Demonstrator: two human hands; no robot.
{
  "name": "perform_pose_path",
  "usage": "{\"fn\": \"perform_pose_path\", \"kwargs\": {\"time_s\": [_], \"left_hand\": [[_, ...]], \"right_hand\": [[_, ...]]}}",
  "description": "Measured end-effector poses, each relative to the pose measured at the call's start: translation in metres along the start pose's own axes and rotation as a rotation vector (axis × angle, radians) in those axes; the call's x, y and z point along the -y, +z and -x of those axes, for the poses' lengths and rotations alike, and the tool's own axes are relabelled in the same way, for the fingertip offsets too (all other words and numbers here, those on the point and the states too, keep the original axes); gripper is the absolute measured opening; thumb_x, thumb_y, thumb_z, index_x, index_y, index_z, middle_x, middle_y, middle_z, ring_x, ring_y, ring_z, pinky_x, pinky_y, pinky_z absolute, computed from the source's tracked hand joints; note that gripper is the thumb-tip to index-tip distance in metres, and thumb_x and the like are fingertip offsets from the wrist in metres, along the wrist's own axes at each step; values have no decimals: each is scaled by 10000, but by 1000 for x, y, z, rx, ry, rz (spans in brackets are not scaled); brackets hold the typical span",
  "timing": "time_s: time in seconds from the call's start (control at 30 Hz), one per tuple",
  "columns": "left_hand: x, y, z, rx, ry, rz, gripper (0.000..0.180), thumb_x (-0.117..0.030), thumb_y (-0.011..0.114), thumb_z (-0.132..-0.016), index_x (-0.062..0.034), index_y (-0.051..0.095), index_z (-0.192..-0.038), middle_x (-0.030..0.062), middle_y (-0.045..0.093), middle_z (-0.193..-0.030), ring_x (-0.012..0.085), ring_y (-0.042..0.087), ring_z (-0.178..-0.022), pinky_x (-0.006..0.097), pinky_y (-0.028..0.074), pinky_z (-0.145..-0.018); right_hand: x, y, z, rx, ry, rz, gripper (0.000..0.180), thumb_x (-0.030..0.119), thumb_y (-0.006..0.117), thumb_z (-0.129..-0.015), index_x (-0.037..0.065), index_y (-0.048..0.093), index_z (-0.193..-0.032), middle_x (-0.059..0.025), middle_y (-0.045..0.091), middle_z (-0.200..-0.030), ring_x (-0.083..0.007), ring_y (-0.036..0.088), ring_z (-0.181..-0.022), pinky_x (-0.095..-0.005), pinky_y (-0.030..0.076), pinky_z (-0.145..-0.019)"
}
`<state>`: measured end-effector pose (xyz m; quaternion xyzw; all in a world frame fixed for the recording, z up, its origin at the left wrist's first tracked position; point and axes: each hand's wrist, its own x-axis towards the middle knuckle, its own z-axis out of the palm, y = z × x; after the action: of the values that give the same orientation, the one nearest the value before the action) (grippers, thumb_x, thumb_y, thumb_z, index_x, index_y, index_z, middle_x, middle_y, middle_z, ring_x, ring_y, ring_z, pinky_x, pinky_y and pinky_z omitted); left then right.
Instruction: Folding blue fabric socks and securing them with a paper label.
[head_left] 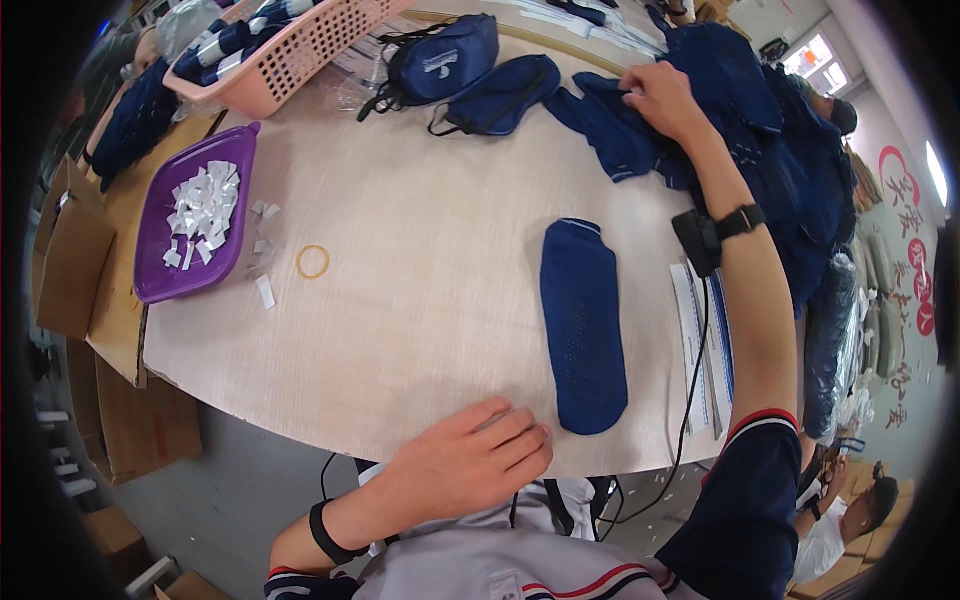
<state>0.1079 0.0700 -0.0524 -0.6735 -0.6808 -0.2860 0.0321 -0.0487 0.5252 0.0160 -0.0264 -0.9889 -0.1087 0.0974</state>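
We see the left hand (468, 462) lying flat on the near edge of the pale wooden table (420, 200), palm down, its fingers stretched out side by side and holding nothing. Just beyond its fingertips, to their right, lies a single dark blue sock (583, 325), laid out straight with its toe end toward us; the fingertips come close to that toe end, but we cannot tell whether they touch it.

The right hand (660, 95) reaches far across the table, arm extended, and rests on a heap of dark blue socks (615, 135). Its fingers are curled down onto the cloth (pinching or merely pressing, we cannot tell), and the pile continues to the right of the hand, spilling toward the table's edge. Under the right forearm, just right of the single sock, lie some long narrow paper strips (692, 340).

To the left of the right hand sit two dark blue eye masks (470, 75) with black straps, and further left again a pink plastic basket (300, 50) holding more blue items. Well away from the left hand, up and to its left, stands a purple tray (160, 280) filled with small white paper slips, a few of which lie scattered beside it. Between that tray and the single sock lies a yellow rubber band (313, 262).
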Motion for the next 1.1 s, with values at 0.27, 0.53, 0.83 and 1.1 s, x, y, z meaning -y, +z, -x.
{"fn": "perform_pose_path", "kwargs": {"time_s": [0.27,0.53,0.83,1.1], "left_hand": [[2,-2,-2,98,-2,70,269,-150,635,-876,-88,683,-1133,16,668,-1255,181,612,-1178,345,503,-1010],[-4,7,-14,219,-69,-55,620,-463,642,-934,-115,552,-1439,49,451,-1590,219,407,-1469,415,336,-1196],[5,-28,6,412,9,-48,634,-481,685,-904,-152,569,-1433,-4,458,-1588,187,393,-1477,426,289,-1230],[3,-28,6,399,-21,-32,635,-390,750,-866,-130,578,-1419,8,473,-1582,196,402,-1479,433,294,-1227]], "right_hand": [[-5,-54,34,-509,-10,-316,168,43,708,-887,20,663,-1048,-102,677,-1045,-260,645,-850,-336,513,-784],[71,-70,133,-377,-680,-111,198,-25,704,-844,64,698,-1021,-82,720,-1109,-241,721,-986,-349,600,-834],[83,-53,163,-42,194,-479,182,159,709,-919,27,697,-1043,-145,682,-1027,-284,665,-874,-364,531,-790],[91,-43,166,418,531,-620,198,203,755,-881,52,644,-947,-32,577,-841,-126,540,-771,-280,437,-716]]}}
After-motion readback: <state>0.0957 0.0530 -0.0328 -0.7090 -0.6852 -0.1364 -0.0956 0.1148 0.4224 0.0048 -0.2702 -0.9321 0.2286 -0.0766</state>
